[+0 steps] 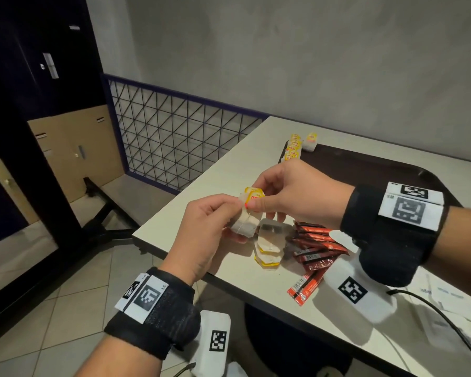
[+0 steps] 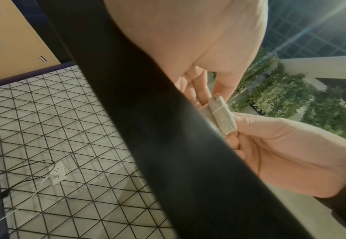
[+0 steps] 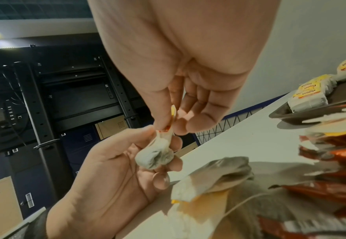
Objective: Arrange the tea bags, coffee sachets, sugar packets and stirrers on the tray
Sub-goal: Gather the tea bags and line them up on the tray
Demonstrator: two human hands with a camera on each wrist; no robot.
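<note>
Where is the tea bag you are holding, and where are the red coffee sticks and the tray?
held tea bag [image 1: 245, 221], head view, its white pouch.
red coffee sticks [image 1: 314, 247], head view, middle of the pile.
tray [image 1: 351, 163], head view, bare dark surface.

surface [image 1: 215, 170] right of mesh railing [image 1: 174, 137] | tray [image 1: 365, 161] on surface, far side | row of tea bags [image 1: 292, 151] in tray's far-left corner | loose tea bags [image 1: 268, 246] on surface near front edge, before tray | coffee sachets [image 1: 313, 246] just right of loose tea bags | held tea bag [image 1: 246, 213] between both hands, above front-left edge
</note>
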